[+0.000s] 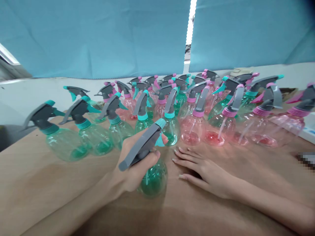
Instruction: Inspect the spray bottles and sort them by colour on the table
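My left hand [136, 160] is wrapped round the neck of a green spray bottle [154, 180] with a grey trigger head and turquoise nozzle. Its collar is hidden by my fingers, and the bottle is nearer to me than the front row. Palm down, my right hand [200, 165] rests on the wooden table [187, 209] with its fingers stretched out and apart, holding nothing. Just beyond its fingertips stands a pink spray bottle [193, 129]. Another green spray bottle [171, 129] is right behind the held one.
Several green spray bottles [97, 139] line the left front, and several pink ones [219, 127] the right front. More bottles of both colours crowd behind them. A blue curtain [110, 39] hangs at the back. At the right edge lies a blurred dark object [307, 159].
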`<move>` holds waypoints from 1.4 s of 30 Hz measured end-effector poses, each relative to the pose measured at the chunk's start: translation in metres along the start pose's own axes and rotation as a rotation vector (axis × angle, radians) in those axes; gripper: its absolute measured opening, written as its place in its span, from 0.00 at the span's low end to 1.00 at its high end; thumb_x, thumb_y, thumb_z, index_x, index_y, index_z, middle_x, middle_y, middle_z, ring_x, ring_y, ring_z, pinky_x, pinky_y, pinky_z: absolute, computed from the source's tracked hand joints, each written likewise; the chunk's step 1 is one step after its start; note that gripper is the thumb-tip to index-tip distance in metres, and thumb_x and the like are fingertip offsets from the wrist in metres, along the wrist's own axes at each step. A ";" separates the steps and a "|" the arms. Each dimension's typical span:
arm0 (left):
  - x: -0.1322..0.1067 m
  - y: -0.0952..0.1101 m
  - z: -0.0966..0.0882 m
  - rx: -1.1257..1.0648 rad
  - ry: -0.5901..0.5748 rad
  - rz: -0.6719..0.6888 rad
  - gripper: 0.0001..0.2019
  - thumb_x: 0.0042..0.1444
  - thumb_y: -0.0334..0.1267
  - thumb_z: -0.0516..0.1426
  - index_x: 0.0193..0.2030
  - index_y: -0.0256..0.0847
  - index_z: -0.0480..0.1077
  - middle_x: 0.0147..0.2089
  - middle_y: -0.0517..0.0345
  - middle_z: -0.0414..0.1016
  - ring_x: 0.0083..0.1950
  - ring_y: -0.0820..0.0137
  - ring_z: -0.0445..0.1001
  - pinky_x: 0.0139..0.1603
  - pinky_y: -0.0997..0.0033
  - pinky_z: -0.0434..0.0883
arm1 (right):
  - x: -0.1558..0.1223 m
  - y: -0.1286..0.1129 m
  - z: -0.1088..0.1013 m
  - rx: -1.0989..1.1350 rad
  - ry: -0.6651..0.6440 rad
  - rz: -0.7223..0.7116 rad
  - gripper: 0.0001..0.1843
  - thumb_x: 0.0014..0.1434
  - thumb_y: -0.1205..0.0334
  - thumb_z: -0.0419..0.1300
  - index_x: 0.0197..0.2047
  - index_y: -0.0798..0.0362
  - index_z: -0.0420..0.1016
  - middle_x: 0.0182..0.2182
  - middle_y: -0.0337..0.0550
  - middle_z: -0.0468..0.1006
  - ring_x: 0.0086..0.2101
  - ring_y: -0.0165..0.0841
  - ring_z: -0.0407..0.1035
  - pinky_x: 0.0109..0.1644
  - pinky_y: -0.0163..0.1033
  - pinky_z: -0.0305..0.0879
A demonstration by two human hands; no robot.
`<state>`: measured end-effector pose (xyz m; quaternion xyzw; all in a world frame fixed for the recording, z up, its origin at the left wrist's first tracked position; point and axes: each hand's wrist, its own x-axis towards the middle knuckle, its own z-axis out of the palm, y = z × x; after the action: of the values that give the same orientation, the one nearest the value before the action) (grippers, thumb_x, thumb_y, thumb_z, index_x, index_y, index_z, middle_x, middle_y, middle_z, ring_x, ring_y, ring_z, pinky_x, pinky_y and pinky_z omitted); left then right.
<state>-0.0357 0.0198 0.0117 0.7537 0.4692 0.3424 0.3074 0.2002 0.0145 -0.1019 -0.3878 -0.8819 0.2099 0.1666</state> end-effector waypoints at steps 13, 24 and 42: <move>0.000 -0.007 0.003 -0.062 0.039 -0.028 0.16 0.51 0.34 0.54 0.48 0.49 0.71 0.33 0.63 0.74 0.30 0.68 0.73 0.31 0.69 0.70 | 0.000 0.001 -0.001 -0.004 -0.012 0.012 0.28 0.68 0.46 0.51 0.68 0.44 0.59 0.68 0.41 0.56 0.67 0.43 0.47 0.70 0.57 0.45; -0.001 -0.010 0.007 -0.084 0.059 -0.031 0.19 0.54 0.36 0.55 0.54 0.45 0.69 0.38 0.60 0.75 0.31 0.70 0.71 0.34 0.71 0.71 | 0.001 -0.002 -0.004 -0.024 -0.026 0.006 0.29 0.68 0.45 0.50 0.68 0.47 0.60 0.68 0.43 0.56 0.67 0.42 0.47 0.70 0.56 0.45; -0.001 -0.009 0.007 -0.068 0.049 -0.046 0.21 0.53 0.36 0.55 0.55 0.47 0.69 0.29 0.65 0.68 0.20 0.75 0.57 0.25 0.72 0.65 | 0.001 -0.001 -0.004 -0.037 -0.034 0.011 0.30 0.68 0.44 0.49 0.68 0.48 0.60 0.68 0.42 0.56 0.67 0.42 0.46 0.70 0.55 0.45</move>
<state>-0.0348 0.0211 0.0001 0.7232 0.4819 0.3693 0.3291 0.2001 0.0157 -0.0981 -0.3920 -0.8862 0.2010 0.1434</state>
